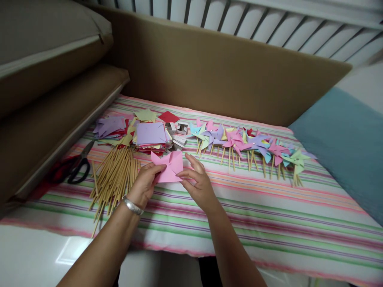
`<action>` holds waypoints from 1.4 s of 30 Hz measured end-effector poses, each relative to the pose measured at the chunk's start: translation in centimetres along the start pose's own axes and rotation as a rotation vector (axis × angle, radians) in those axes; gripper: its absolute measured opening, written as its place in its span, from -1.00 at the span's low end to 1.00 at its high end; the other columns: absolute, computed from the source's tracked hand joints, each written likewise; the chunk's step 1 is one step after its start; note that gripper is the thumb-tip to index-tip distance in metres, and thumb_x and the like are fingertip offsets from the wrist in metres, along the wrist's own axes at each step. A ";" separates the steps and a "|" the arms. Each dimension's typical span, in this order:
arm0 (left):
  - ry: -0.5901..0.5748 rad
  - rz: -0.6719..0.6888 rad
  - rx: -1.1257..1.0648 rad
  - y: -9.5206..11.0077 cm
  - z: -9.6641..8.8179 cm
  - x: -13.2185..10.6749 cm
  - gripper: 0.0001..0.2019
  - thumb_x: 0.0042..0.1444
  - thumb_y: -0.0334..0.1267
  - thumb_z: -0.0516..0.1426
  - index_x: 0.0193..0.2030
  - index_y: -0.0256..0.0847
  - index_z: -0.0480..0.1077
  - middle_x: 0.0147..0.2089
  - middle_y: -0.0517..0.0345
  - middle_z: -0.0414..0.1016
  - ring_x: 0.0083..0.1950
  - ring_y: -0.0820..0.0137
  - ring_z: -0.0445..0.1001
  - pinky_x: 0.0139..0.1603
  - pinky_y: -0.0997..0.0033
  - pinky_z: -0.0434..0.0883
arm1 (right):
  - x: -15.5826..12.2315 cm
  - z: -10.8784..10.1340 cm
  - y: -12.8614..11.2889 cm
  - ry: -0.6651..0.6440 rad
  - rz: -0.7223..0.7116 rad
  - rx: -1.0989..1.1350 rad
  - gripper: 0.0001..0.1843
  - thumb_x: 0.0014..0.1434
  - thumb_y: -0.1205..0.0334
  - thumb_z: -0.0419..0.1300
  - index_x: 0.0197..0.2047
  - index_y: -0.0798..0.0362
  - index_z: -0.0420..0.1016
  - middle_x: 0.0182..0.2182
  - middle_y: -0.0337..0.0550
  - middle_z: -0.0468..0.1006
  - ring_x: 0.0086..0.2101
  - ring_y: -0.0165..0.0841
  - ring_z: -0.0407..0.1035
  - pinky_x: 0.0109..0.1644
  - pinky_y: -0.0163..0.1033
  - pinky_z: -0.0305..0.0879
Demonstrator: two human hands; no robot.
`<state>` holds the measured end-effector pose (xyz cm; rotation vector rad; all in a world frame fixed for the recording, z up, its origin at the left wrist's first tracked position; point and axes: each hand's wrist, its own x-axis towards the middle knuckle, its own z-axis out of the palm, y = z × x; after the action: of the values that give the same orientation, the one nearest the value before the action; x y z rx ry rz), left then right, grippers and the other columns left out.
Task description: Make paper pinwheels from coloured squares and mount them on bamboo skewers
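**Head view: pink paper held between two hands, with surrounding stock**

Item 1. A pink paper (168, 166), cut and partly folded toward its middle, is found at centre frame, lifted just off the striped cloth (269, 215). It is held from both sides along its lower edge, and its body lies up-frame of the fingertips. Neither hand is the nearer, as both are touching it.

Item 2. The left hand (143, 185), with a bracelet (132, 206) at the wrist, is loosely curled, and the paper's lower left edge is pinched by its fingertips.

Item 3. The right hand (199, 183) is half closed. The lower right corner is pinched, and one finger is stretched up-frame along the paper's right side.

Item 4. A bundle of sticks (115, 175) is laid just left of the left hand, its long axis running up-frame.

Item 5. A stack of paper squares (149, 135) is placed up-frame of the held paper.

Item 6. Scissors (76, 165) are seen at left, beyond the sticks.

Item 7. A row of pinwheels (248, 145) is set out at centre right.
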<state>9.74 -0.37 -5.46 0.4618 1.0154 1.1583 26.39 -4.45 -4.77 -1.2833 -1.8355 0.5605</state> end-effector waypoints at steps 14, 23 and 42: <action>-0.124 0.014 0.138 -1.3 1.4 -1.2 -0.86 -0.35 -0.38 0.31 -0.52 -0.28 0.53 -0.55 0.14 0.53 -0.53 0.48 0.38 -0.44 0.50 0.26 | 0.4 0.4 -0.5 0.068 0.223 0.089 -0.95 0.02 0.26 0.22 -0.46 -0.02 0.50 0.23 -0.14 0.21 0.26 -0.19 -0.09 0.27 0.07 -0.16; -0.150 -0.005 0.202 -1.7 1.4 -1.1 -0.85 -0.32 -0.35 0.31 -0.50 -0.30 0.53 -0.53 0.12 0.53 -0.51 0.47 0.40 -0.42 0.50 0.27 | 0.6 0.7 -0.4 0.094 0.314 0.002 -0.93 -0.03 0.27 0.25 -0.52 0.01 0.49 0.17 -0.07 0.30 0.24 -0.13 -0.04 0.24 0.07 -0.09; -0.146 0.005 0.284 -1.3 1.0 -0.7 -0.87 -0.34 -0.31 0.33 -0.61 -0.27 0.48 -0.61 0.16 0.46 -0.55 0.47 0.35 -0.49 0.50 0.23 | 0.7 0.9 -0.4 0.151 0.410 0.084 -0.96 -0.06 0.28 0.23 -0.45 0.00 0.51 0.11 -0.05 0.34 0.15 -0.13 0.14 0.14 0.02 0.13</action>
<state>11.25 -1.37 -5.68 0.7637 1.0545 0.9732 25.33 -3.91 -4.75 -1.6093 -1.4164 0.7280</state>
